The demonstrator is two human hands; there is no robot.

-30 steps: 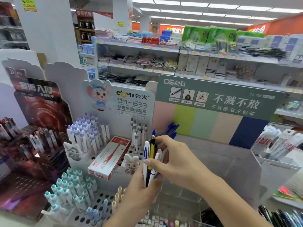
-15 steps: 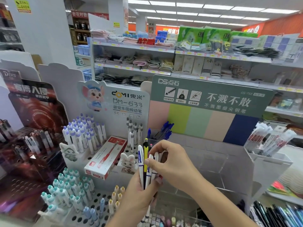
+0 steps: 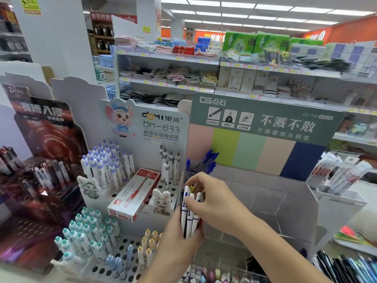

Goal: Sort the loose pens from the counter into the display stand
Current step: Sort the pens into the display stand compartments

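Shop counter: left hand [image 3: 173,245] clamps upright pens [image 3: 189,213], right hand [image 3: 212,201] pinching tops; clear stand [image 3: 271,203] at 2 o'clock.

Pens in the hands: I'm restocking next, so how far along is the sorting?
Done: blue pens already stand in a back compartment of the clear display stand. In hand: the left hand grips a bundle of pens upright while the right hand pinches their tops. Left: that bundle; most compartments look empty.
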